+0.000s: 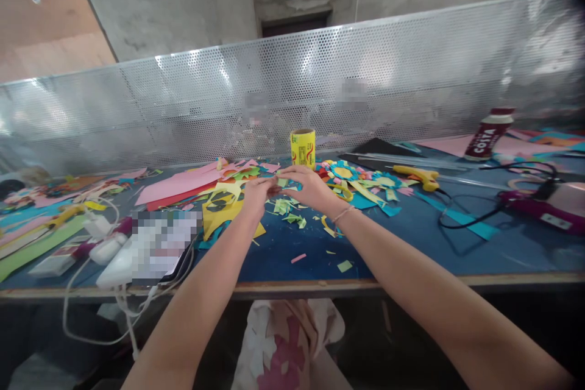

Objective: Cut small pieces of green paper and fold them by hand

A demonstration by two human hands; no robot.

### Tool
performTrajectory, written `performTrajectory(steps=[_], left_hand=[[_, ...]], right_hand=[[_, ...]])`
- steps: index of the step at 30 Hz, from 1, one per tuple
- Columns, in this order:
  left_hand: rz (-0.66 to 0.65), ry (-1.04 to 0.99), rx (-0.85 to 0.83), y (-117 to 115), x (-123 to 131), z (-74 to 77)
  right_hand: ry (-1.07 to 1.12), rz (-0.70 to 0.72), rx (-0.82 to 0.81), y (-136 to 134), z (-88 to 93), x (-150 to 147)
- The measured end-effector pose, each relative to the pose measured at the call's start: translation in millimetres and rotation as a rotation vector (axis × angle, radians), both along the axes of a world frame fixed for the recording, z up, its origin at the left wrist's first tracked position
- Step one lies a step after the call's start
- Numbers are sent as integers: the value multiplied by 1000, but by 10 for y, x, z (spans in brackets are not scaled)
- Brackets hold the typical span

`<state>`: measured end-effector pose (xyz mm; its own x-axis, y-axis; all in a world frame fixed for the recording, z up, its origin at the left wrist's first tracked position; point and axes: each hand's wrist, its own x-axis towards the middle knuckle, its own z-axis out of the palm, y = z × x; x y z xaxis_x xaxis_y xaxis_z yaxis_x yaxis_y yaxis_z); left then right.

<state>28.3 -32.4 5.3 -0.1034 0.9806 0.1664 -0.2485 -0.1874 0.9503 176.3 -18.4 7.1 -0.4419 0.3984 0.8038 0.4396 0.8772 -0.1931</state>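
Note:
Both my arms reach out over a blue table (411, 244). My left hand (256, 192) and my right hand (307, 186) meet above the table's middle, fingertips pinched together on a small light green paper piece (282, 182). Under the hands lies a heap of green paper scraps (289, 210). A yellow cut-out sheet (223, 210) lies just left of my left hand. A yellow roll (302, 147) stands upright right behind the hands. Colourful paper flowers (356, 178) lie to the right of my right hand.
Pink and red paper sheets (183, 186) lie at the left. Yellow-handled scissors (418, 177), black cables (475, 210), a purple glue gun (534, 207) and a brown bottle (489, 133) are at the right. White chargers and cords (114, 256) lie front left. A perforated metal screen (292, 91) backs the table.

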Motion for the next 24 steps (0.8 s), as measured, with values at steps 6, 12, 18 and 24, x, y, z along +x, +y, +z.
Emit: performTrajectory(steps=[6, 12, 18, 24], left_hand=[[-30, -13, 30, 12, 19, -19], [-37, -4, 66, 4, 26, -14], [-20, 184, 155, 60, 8, -61], [115, 512, 357, 50, 31, -67]], right_hand=[[29, -81, -28, -19, -22, -15], [10, -119, -86, -66, -15, -25], [137, -118, -280, -69, -1, -35], [306, -61, -446, 30, -23, -31]])
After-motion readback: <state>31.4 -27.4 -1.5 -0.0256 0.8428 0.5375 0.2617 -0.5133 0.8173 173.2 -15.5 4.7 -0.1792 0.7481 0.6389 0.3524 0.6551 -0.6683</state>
